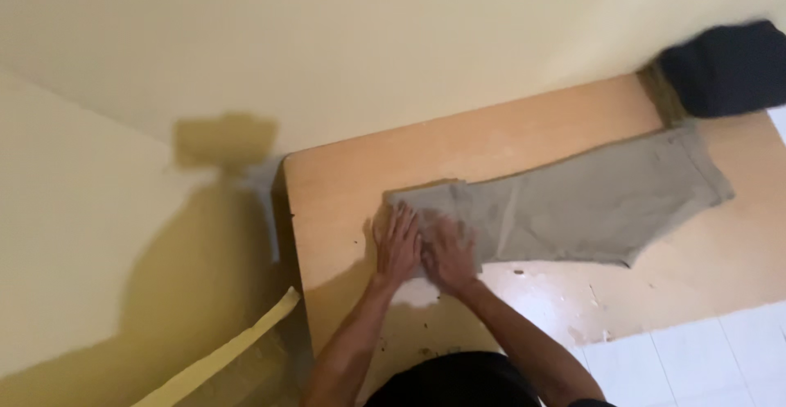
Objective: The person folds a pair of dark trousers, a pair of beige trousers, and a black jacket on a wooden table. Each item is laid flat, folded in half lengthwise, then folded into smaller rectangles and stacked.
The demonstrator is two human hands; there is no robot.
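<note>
Both palms flat, fingers spread, gripping nothing: left hand [399, 246] and right hand [449, 253] side by side, pressing the folded end of grey trousers [573, 204]. Trousers laid flat on wooden table [344, 186], running from centre toward 2 o'clock. Dark folded cloth [727, 67] at 2 o'clock by the far trouser end; yellow wall [327, 38] from 9 to 12.

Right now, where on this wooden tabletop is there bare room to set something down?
The widest bare patch of the table lies on the near side of the grey trousers, down to the chipped white edge. A strip runs between the trousers and the wall. It is crowded where the left hand and right hand press the trouser end, and by the dark bundle.
</note>
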